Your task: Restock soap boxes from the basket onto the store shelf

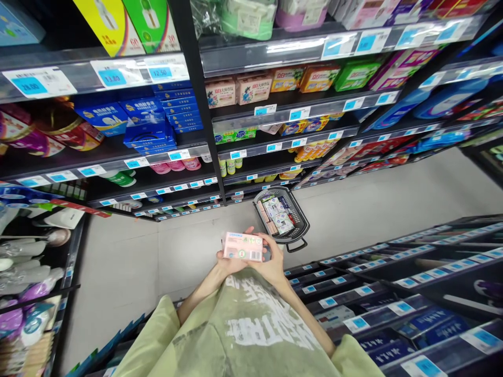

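Both of my hands hold a pink soap pack (242,247) in front of my waist, with its printed side and barcode turned up. My left hand (227,264) grips the pack's left end from beneath, most of its fingers hidden. Around the right end and lower edge curls my right hand (274,262). Just beyond them on the floor stands a dark grey shopping basket (299,209) with its handle folded out to the near side. White packs (280,215) and pink packs lie inside it.
Ahead, a tall shelf (298,112) carries boxed soaps and other packs above price tags. Blue boxes (151,125) fill the shelf to its left. Another rack (365,290) runs close on my right. At far left hang brushes (35,246). Grey tiled floor (188,230) lies between.
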